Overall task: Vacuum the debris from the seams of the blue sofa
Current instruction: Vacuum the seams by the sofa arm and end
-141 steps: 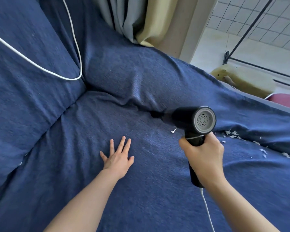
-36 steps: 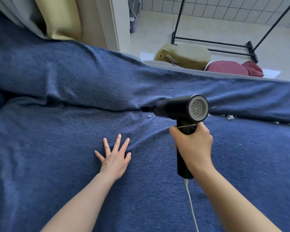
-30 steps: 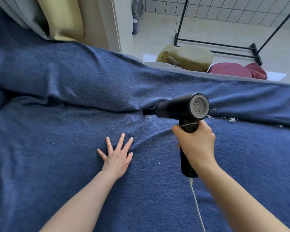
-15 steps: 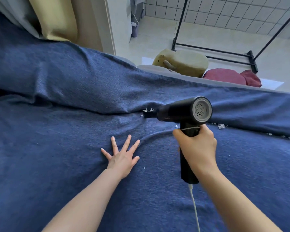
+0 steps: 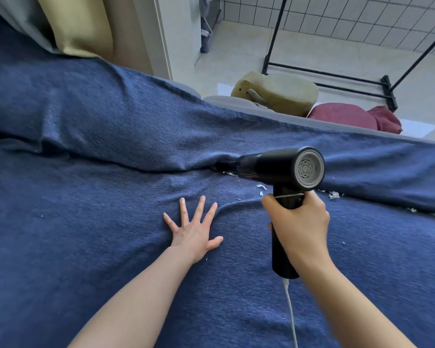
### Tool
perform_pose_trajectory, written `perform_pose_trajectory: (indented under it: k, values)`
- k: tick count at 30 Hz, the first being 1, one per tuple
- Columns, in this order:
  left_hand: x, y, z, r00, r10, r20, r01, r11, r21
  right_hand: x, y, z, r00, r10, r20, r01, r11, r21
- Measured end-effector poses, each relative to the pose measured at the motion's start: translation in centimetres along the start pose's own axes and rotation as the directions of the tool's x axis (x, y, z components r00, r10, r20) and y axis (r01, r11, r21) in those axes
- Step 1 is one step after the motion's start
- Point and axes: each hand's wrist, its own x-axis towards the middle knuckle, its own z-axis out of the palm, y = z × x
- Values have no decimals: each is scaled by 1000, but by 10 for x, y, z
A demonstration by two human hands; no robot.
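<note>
The blue sofa (image 5: 86, 247) fills the view, with a seam (image 5: 161, 169) running between the seat and the raised side cushion. My right hand (image 5: 299, 222) grips the handle of a black handheld vacuum (image 5: 281, 167). Its narrow nozzle points left into the seam. White debris flakes (image 5: 260, 187) lie by the nozzle, and more debris (image 5: 334, 195) sits along the seam to the right. My left hand (image 5: 194, 229) presses flat on the seat with fingers spread, left of the vacuum. A white cord (image 5: 291, 317) hangs from the vacuum's handle.
Beyond the sofa's far edge lie an olive cushion (image 5: 281, 94) and a dark red cushion (image 5: 347, 116) on a tiled floor. A black metal rack (image 5: 337, 76) stands behind them. A yellow and grey curtain (image 5: 81, 26) hangs at the upper left.
The vacuum's nozzle has worked rightward along the seam from the sofa corner. In the last half second it pushed deeper into the seam. My left hand stays flat on the seat.
</note>
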Motion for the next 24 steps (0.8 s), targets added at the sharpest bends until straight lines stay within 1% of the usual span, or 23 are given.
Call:
perform_pose_trajectory:
  k: [5,11,15,19,24]
  values:
    - [9,10,-2,1000,-3,21,3,1000,0,14,1,-4,1000,13,13,-13,1000,-15]
    - [12,9,4,999,-45,21,44,999,10,16,12,-24,999,12,-30,-12,1000,-11]
    - [11,8,0,998,-42,43,42,999,0,15,15,-28,1000,24,-12,-24,1000,-13]
    - [11,9,1,998,-50,40,49,999,13,11,15,-34,1000,-10,4,10,999,-32]
    - [10,11,2,998,-66,18,66,997,39,12,29,-49,999,6,-48,-8,999,-33]
